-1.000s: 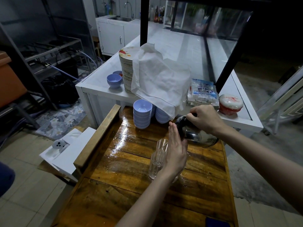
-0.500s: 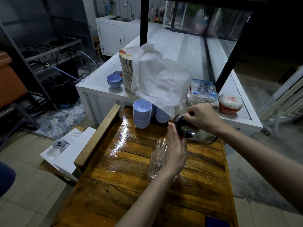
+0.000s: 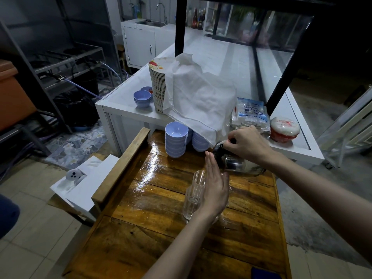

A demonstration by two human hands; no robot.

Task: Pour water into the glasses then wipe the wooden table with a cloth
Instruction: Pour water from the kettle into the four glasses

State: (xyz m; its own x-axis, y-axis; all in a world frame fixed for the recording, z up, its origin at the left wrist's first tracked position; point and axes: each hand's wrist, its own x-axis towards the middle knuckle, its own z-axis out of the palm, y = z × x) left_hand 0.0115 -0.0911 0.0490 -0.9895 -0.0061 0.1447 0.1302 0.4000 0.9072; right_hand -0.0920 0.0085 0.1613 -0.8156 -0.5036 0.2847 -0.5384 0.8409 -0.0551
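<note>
I see my right hand (image 3: 244, 144) gripping the kettle (image 3: 238, 165); my left hand (image 3: 214, 186) lies flat against a glass (image 3: 194, 195) on the wet surface (image 3: 161, 198).

glossy wet wooden table (image 3: 173, 200), clear glass (image 3: 194, 195), shiny metal kettle (image 3: 239, 166).

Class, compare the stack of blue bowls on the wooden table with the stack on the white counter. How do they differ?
The tall stack of pale blue bowls on the wooden table holds many bowls; the short stack of pale blue bowls on the white counter holds only a few. The tall one stands nearer the clear glasses; the short one sits beside the stacked plates. Both look alike in colour and shape.
</note>
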